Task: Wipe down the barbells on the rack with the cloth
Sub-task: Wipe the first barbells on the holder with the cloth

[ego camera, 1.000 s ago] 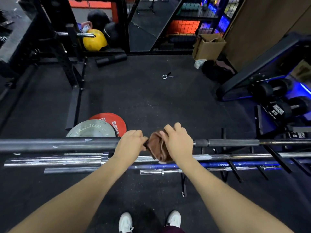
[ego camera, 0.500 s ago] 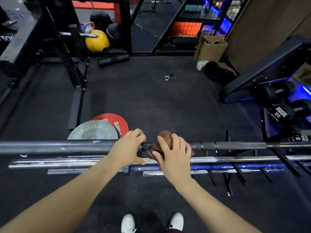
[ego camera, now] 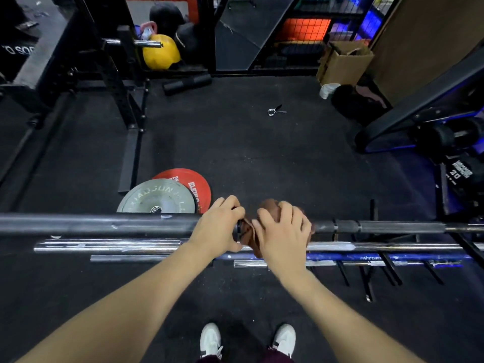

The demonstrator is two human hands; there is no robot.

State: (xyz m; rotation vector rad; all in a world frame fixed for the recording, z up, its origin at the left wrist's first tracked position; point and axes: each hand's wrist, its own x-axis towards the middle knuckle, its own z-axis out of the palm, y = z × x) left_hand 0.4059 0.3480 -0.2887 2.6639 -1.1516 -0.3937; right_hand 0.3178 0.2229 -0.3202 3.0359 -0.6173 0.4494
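Barbells [ego camera: 379, 247] lie level on a low rack [ego camera: 366, 279] in front of us, four or five bars stepped one below the next, and we look down on them past our own forearms and white shoes [ego camera: 210, 339]. Our right hand [ego camera: 284, 231] wraps a brown cloth [ego camera: 248, 231] around the top bar [ego camera: 104, 225], fingers curled over the bunched fabric just right of the collar where the thick sleeve meets the thinner shaft. Our left hand [ego camera: 218, 227] grips the sleeve end right beside it, fingers curled over and thumb underneath, steadying the bar.

We judge the job to be early. Only this short stretch near the collar is under the cloth; the long dark sleeve to the left and the shaft running off to the right show no sign either way of having been wiped. The chrome bar [ego camera: 104, 246] below, the blue bar [ego camera: 392, 257] and the lowest ones are untouched by either hand now.

Compared with a second ago, our right hand has rolled forward over the top of the bar: the cloth hung loose toward us between the hands then, and now bulges on the far side beyond the fingers. The left hand has stayed on the sleeve end, and both hands remain close together.

Beyond the rack, a grey plate [ego camera: 157, 199] and a red plate [ego camera: 193, 184] lie on the dark floor [ego camera: 262, 158].
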